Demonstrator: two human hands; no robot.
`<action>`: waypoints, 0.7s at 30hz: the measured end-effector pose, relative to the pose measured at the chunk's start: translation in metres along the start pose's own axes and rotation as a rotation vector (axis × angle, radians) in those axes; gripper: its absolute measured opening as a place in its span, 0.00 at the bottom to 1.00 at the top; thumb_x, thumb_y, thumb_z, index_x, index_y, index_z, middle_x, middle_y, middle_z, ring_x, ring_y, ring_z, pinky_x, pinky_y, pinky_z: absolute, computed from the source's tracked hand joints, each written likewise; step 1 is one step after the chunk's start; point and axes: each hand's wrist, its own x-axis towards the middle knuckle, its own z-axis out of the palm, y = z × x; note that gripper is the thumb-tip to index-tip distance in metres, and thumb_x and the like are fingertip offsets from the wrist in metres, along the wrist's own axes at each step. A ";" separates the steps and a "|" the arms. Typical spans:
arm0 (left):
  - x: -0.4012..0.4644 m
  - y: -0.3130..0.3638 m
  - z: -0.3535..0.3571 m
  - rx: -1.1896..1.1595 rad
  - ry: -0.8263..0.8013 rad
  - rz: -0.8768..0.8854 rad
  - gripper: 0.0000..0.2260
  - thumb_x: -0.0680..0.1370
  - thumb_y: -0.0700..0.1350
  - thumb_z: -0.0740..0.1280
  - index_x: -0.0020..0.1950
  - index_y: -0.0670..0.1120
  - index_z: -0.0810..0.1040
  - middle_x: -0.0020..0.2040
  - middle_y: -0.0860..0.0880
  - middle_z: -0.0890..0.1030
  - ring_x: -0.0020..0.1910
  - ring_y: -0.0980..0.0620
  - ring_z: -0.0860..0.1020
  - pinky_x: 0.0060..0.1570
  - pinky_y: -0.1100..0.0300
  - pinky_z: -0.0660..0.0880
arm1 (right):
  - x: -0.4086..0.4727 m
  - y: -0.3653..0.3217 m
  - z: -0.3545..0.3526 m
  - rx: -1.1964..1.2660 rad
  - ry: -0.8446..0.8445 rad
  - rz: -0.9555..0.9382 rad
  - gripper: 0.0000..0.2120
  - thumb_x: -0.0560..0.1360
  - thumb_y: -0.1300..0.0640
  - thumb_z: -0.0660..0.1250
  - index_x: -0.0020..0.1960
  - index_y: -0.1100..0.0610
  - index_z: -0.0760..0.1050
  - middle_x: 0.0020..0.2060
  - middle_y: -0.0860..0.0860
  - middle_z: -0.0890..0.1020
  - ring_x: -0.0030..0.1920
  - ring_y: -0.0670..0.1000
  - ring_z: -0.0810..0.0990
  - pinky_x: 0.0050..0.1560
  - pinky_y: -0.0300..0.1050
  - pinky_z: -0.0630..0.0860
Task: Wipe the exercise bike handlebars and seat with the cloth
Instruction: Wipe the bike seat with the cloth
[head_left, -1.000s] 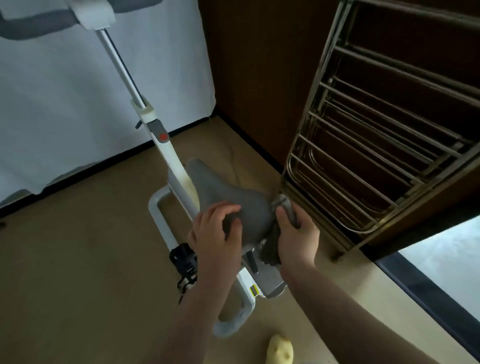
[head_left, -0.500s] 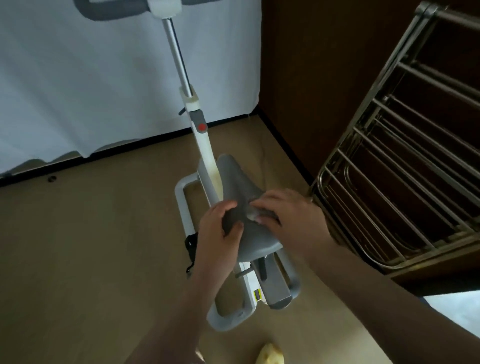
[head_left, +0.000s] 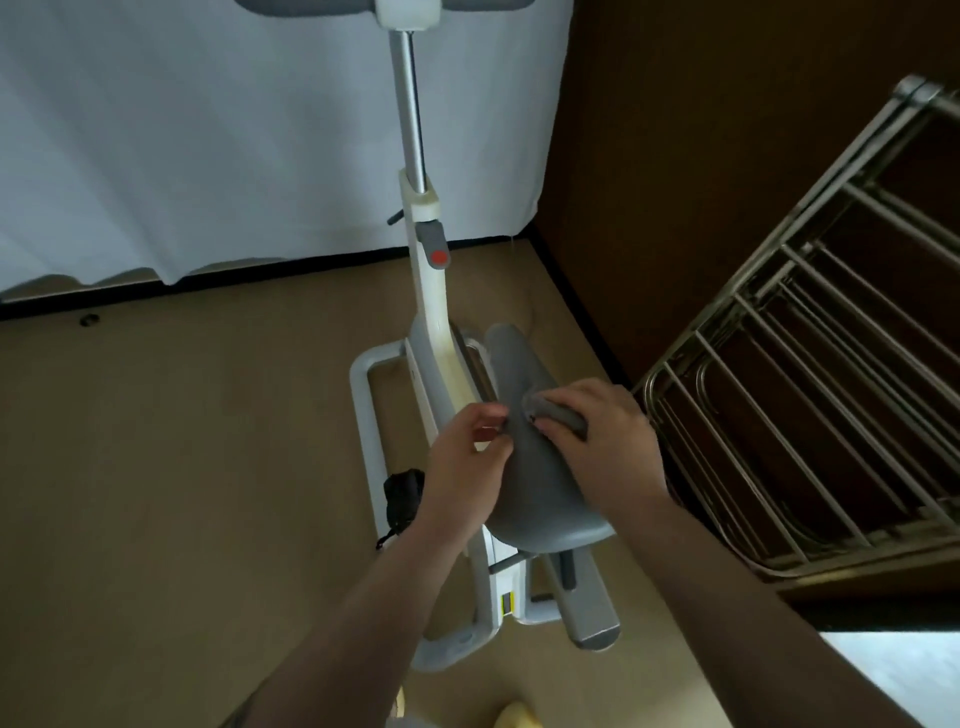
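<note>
The exercise bike's grey seat sits in the middle of the view, above the white frame. My right hand lies over the middle of the seat and grips a small grey cloth against it. My left hand holds the seat's left edge, thumb and fingers pinching it. The grey handlebars show only at the top edge, atop the metal post.
A metal folding rack leans against the brown wall at the right, close to the seat. A white curtain hangs behind the bike. A black pedal sticks out on the left. A yellow slipper lies on the tan floor at the bottom.
My right hand has moved with the cloth from the seat's right side onto its top. The view has shifted so the bike stands more centred and upright.
</note>
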 end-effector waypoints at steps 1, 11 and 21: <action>0.003 0.000 0.000 0.013 -0.017 0.001 0.10 0.76 0.37 0.64 0.53 0.50 0.79 0.50 0.55 0.80 0.48 0.62 0.77 0.46 0.69 0.70 | -0.010 -0.005 0.005 -0.043 0.046 -0.031 0.12 0.72 0.50 0.72 0.55 0.49 0.81 0.50 0.45 0.78 0.52 0.49 0.74 0.50 0.51 0.77; 0.029 -0.012 -0.001 -0.074 -0.073 -0.071 0.07 0.76 0.42 0.66 0.51 0.53 0.77 0.49 0.54 0.80 0.47 0.55 0.79 0.49 0.57 0.76 | 0.009 -0.019 0.009 -0.097 -0.115 -0.105 0.10 0.74 0.51 0.70 0.54 0.49 0.78 0.53 0.45 0.74 0.54 0.46 0.71 0.53 0.43 0.71; 0.066 0.001 -0.013 -0.379 -0.139 -0.324 0.15 0.76 0.30 0.55 0.54 0.41 0.78 0.47 0.45 0.82 0.44 0.49 0.80 0.41 0.58 0.80 | 0.035 -0.020 0.014 -0.193 -0.232 -0.201 0.13 0.73 0.53 0.71 0.57 0.50 0.79 0.52 0.47 0.73 0.54 0.46 0.70 0.53 0.43 0.72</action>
